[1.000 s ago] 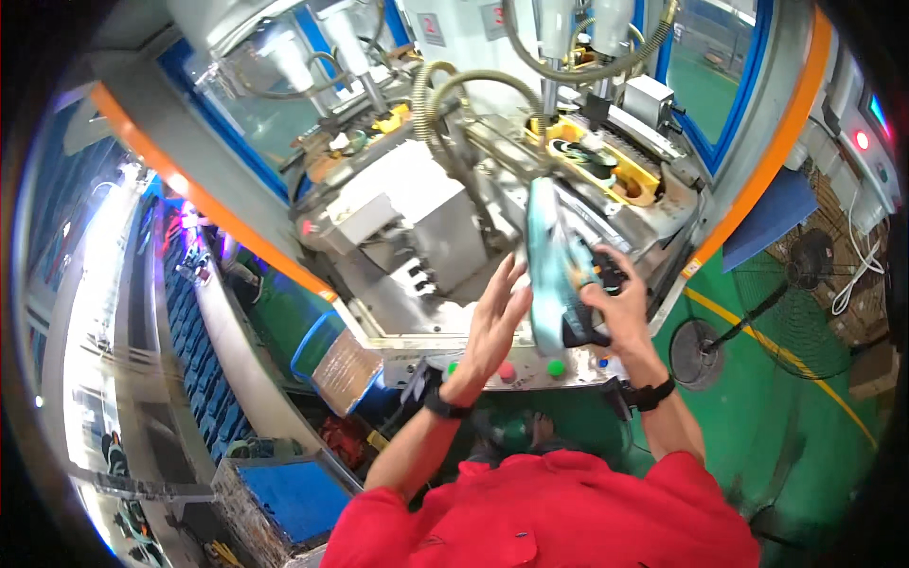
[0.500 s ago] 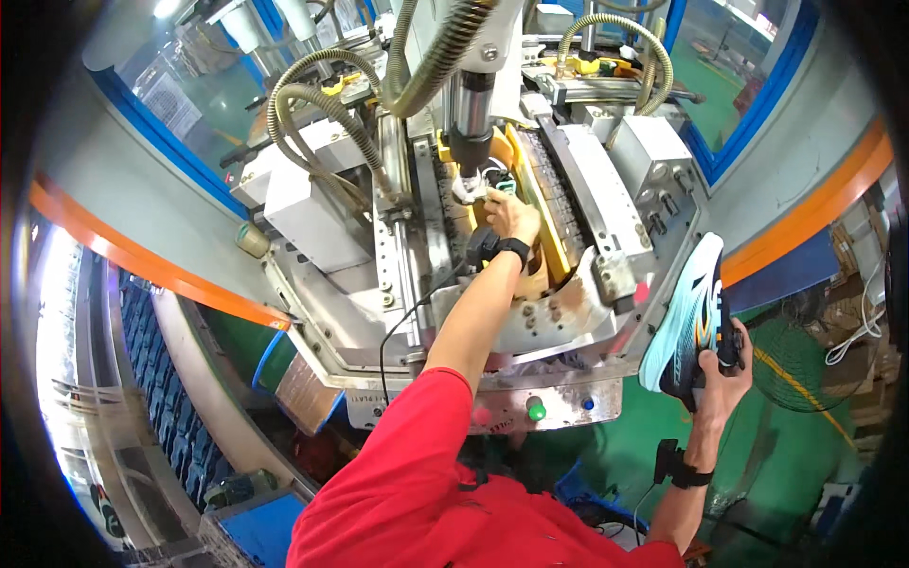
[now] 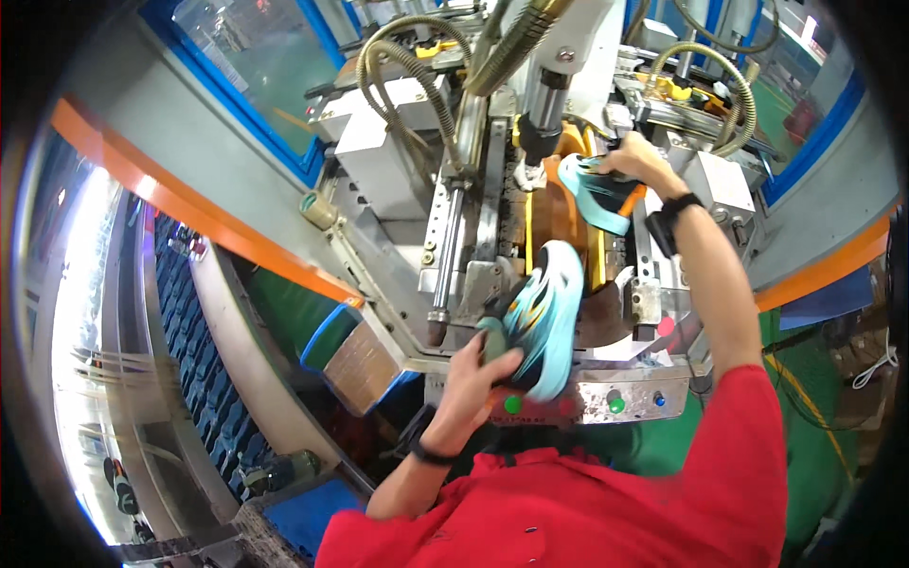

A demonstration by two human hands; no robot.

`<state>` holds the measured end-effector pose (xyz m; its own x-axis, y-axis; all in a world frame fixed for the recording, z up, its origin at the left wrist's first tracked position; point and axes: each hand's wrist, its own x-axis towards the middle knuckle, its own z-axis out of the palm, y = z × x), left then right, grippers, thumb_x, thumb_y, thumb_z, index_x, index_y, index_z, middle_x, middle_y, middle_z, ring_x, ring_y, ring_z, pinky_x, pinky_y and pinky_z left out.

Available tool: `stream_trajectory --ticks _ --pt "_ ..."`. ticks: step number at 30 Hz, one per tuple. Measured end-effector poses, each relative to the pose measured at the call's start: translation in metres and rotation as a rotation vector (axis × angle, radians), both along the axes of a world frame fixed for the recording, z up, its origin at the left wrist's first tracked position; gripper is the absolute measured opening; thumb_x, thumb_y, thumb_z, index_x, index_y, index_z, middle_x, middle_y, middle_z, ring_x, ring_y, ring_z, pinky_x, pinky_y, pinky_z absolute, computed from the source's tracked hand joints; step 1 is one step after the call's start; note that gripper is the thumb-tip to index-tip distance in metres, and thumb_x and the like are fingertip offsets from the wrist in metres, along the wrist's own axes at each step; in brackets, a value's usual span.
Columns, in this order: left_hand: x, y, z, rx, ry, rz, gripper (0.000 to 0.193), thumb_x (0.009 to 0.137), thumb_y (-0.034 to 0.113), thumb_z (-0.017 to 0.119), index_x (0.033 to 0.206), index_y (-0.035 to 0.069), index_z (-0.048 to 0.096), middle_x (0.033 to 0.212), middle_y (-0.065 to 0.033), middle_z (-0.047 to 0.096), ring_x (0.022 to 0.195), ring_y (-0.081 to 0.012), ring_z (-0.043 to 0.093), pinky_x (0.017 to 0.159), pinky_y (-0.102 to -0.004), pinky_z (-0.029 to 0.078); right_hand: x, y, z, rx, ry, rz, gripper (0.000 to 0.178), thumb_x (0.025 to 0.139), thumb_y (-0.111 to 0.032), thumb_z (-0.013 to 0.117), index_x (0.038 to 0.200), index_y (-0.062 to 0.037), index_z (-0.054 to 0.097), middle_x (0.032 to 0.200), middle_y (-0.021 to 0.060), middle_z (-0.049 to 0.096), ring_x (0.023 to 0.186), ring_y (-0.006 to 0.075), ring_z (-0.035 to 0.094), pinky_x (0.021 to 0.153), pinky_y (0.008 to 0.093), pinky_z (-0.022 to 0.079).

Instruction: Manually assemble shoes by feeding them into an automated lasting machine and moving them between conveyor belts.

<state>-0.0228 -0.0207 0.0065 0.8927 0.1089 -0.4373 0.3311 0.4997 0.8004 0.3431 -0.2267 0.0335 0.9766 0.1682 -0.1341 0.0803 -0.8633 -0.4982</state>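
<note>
"At the front of the shoe press (image 3: pixel 497 185), how is each hand occupied?"

"By the left hand (image 3: pixel 472 383), a pale-blue running shoe (image 3: pixel 557 312) is gripped near its ankle opening, thumb and fingers curled closed. By the right hand (image 3: pixel 642 161), fingers bent inward, a second running shoe (image 3: pixel 595 194) is held at its far side, over the yellow-walled cradle (image 3: pixel 596 265). Contact between that shoe and the cradle cannot be told."

"Why such holds?"

"Judged only: by the opening, a shoe is easily held single-handed, with its sole left uncovered. At the cradle, the arm is probably brought in from the right because the vertical cylinder (image 3: pixel 546 99) stands just to the left."

"And the difference from half a second earlier?"

"Then, the left hand was seen at the cradle — a shoe was held by the right hand, beyond the press's right edge. Now the positions are reversed: the cradle is reached by the right hand, the near edge occupied by the left. Whether one shoe was passed across cannot be told."
</note>
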Motion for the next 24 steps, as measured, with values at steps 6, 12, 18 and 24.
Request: stream_trajectory --ticks 6,12,18,24 --pt "-0.16 0.04 0.03 0.137 0.061 0.514 0.053 0.076 0.001 0.069 0.124 -0.007 0.05 0.108 -0.0082 0.061 0.097 -0.0171 0.061 0.088 -0.0308 0.049 0.015 0.091 -0.17 -0.137 -0.416 -0.011 0.044 0.076 -0.02 0.063 0.109 0.0045 0.047 0.094 0.0247 0.067 0.088 0.0383 0.067 0.077 0.0454 0.053" --pt "-0.276 0.018 0.002 0.161 0.139 1.04 0.04 0.083 -0.001 0.063 0.122 -0.002 0.053 0.107 -0.0079 0.062 0.094 -0.0181 0.064 0.078 -0.031 0.053 -0.002 0.079 -0.166 -0.02 -0.584 0.239 0.035 0.08 -0.014 0.06 0.105 0.0085 0.05 0.078 0.0245 0.066 0.071 0.0414 0.066 0.065 0.047 0.055" --pt "-0.326 -0.042 -0.042 -0.026 0.169 1.32 0.028 0.086 0.005 0.065 0.112 -0.004 0.057 0.101 -0.0098 0.066 0.09 -0.0206 0.066 0.081 -0.0326 0.054 -0.324 0.11 -0.129 0.447 -0.424 0.876 0.005 0.082 -0.003 0.061 0.087 -0.0023 0.062 0.084 0.0151 0.062 0.081 0.036 0.06 0.075 0.042 0.048" --pt "-0.381 -0.096 -0.041 -0.245 0.146 1.422 0.028 0.088 0.006 0.063 0.113 -0.006 0.058 0.1 -0.0103 0.065 0.087 -0.0191 0.066 0.076 -0.0309 0.053 -0.374 0.117 -0.273 0.102 -0.306 1.145 0.023 0.083 -0.009 0.059 0.105 -0.0054 0.059 0.105 0.0178 0.056 0.096 0.0385 0.057 0.08 0.0458 0.048"
